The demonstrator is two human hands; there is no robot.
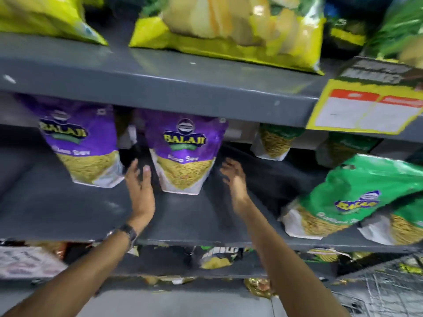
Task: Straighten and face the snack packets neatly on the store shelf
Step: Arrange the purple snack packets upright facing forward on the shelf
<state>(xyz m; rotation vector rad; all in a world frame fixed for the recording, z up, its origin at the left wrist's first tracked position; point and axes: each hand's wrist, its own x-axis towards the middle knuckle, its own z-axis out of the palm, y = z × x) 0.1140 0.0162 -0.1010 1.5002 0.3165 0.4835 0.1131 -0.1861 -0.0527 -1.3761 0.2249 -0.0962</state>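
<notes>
A purple Balaji Aloo Sev packet (185, 156) stands upright in the middle of the grey shelf (57, 202). My left hand (140, 188) is open just to its lower left, fingers spread, close to the packet's edge. On the packet's right my right hand (235, 181) is open too, a small gap away. A second purple packet (84, 145) stands upright further left. Green Balaji packets (357, 195) lean tilted at the right front of the shelf. Another green packet (274, 140) sits further back.
The shelf above carries yellow chip bags (229, 33), and its front edge bears a yellow price tag (366, 108) at the right. Below, a lower shelf holds mixed snack packets (215, 257). A watch is on my left wrist.
</notes>
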